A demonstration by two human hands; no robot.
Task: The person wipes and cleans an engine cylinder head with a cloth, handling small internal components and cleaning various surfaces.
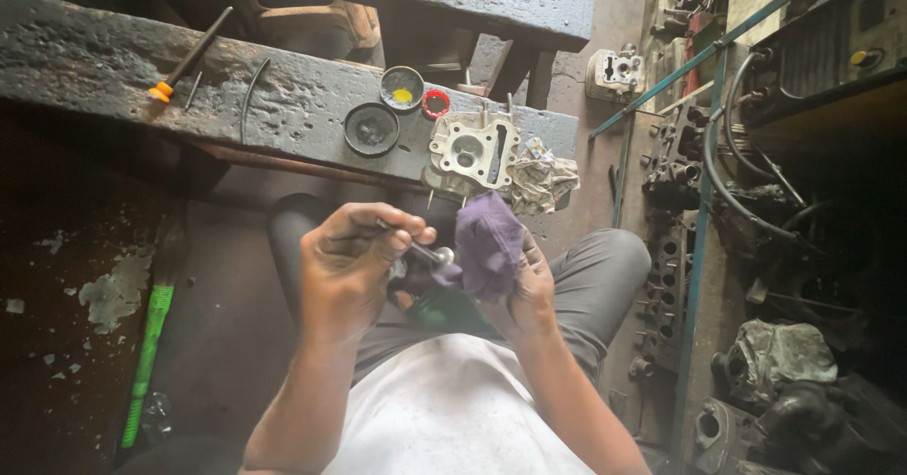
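Seen from above, a seated person's left hand pinches a slim metal engine valve by its stem, fingers curled tightly round it. The right hand, palm up, grips a soft, crumpled purple cloth pressed against the valve's round head, just above the lap. Beyond, at the near edge of a grimy, pitted metal bench, rests a pale cast-aluminium cylinder head beside a wadded rag. Farther back sit two round tins and a screwdriver.
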